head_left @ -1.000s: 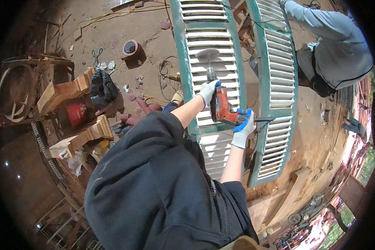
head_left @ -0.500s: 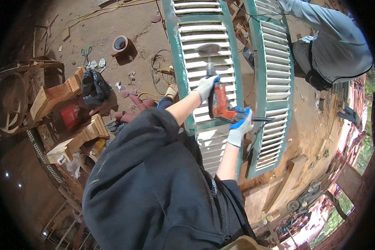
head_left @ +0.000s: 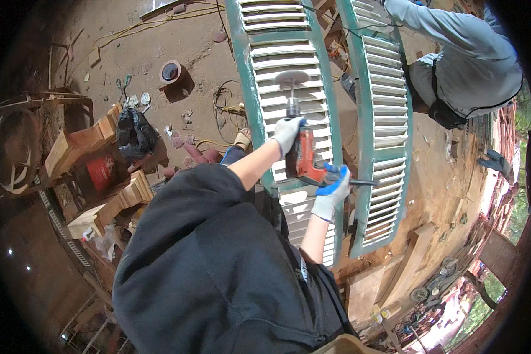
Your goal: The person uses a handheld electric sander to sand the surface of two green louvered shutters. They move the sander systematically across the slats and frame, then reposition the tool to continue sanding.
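A red power drill (head_left: pixel 308 158) with a round, motion-blurred disc (head_left: pixel 291 77) on its chuck is held in both my gloved hands. My left hand (head_left: pixel 287 134) is wrapped round the drill's front part, just behind the chuck. My right hand (head_left: pixel 334 186), in a white and blue glove, closes on the rear handle. The disc is over the white slats of a green-framed louvered shutter (head_left: pixel 330 94); whether it touches them I cannot tell. A second green and white shutter (head_left: pixel 386 100) lies to the right.
A person in a grey shirt (head_left: pixel 478 56) bends over the far end of the right shutter. On the left are stacked wooden pieces (head_left: pixel 82 144), a black bag (head_left: pixel 135 131) and a red container (head_left: pixel 101 171). A reddish pot (head_left: pixel 170 73) and yellow cords (head_left: pixel 153 22) lie on the dirt floor.
Both my hands and the drill have come slightly toward me and a little left. The disc has shifted nearer along the slats. The other person's body has moved slightly.
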Demonstrator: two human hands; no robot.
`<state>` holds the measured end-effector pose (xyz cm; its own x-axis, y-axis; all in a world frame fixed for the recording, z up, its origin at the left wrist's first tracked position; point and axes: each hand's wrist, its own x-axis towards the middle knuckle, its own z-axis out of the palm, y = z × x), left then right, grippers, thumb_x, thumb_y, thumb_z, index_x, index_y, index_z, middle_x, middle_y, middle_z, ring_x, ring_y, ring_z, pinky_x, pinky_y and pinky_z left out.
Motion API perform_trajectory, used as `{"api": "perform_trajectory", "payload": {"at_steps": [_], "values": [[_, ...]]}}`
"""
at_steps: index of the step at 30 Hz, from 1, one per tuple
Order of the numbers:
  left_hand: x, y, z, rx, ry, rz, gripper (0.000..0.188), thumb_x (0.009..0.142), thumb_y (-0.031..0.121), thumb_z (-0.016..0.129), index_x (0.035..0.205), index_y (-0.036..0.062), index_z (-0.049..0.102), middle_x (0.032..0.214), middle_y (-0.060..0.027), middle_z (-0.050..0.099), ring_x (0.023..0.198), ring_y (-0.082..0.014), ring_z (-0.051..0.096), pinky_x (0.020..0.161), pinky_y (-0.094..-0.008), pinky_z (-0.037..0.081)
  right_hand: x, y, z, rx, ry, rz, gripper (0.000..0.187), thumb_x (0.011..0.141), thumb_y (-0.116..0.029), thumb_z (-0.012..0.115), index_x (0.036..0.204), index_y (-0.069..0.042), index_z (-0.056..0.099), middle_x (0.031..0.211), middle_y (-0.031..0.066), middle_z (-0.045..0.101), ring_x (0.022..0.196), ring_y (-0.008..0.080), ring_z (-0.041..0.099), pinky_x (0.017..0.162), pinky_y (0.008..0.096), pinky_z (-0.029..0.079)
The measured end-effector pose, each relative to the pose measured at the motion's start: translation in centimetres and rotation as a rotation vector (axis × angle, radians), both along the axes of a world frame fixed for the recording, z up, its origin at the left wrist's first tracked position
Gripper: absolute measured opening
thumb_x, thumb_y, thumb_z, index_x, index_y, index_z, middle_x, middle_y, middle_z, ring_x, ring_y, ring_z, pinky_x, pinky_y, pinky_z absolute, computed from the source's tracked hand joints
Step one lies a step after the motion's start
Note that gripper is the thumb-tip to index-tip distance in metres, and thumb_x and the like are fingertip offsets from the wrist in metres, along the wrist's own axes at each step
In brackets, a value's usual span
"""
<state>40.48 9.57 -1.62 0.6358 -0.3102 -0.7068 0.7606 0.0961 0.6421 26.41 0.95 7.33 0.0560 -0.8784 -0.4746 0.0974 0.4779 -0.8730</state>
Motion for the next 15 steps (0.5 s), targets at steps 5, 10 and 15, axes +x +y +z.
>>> {"api": "perform_trajectory", "payload": {"at_steps": [5, 10, 15], "values": [[1.0, -6.7, 0.8, -0.113, 0.092, -0.101, 0.026, 0.082, 0.032, 0.068, 0.09, 0.0076, 0.064, 0.073, -0.0024, 0.061, 0.059, -0.0134, 0.055, 0.056, -0.0298, 0.047, -0.3, -4.2, 2.0, -0.153, -0.112, -0.011, 0.014, 0.083, -0.014, 0.063, 0.081, -0.001, 0.058, 0.071, 0.0143, 0.065, 0.061, 0.0239, 0.064, 0.062, 0.0349, 0.052], [3.4, -5.2, 0.2, -0.137, 0.101, -0.004, 0.03, 0.079, 0.035, 0.071, 0.091, 0.0075, 0.065, 0.074, -0.0035, 0.061, 0.06, -0.0142, 0.057, 0.056, -0.0305, 0.048, 2.6, -4.9, -0.6, -0.125, -0.076, 0.052, 0.014, 0.083, -0.016, 0.065, 0.082, -0.003, 0.06, 0.072, 0.0132, 0.066, 0.06, 0.0207, 0.063, 0.057, 0.031, 0.049], [4.4, 1.0, -1.1, 0.02, 0.165, 0.183, 0.025, 0.078, 0.029, 0.07, 0.085, 0.0054, 0.066, 0.075, -0.0055, 0.065, 0.061, -0.0152, 0.061, 0.057, -0.0322, 0.049, 4.6, -1.2, -2.2, -0.123, -0.023, 0.202, 0.014, 0.083, -0.015, 0.065, 0.08, -0.002, 0.06, 0.072, 0.0118, 0.066, 0.062, 0.0222, 0.065, 0.062, 0.0344, 0.052]]}}
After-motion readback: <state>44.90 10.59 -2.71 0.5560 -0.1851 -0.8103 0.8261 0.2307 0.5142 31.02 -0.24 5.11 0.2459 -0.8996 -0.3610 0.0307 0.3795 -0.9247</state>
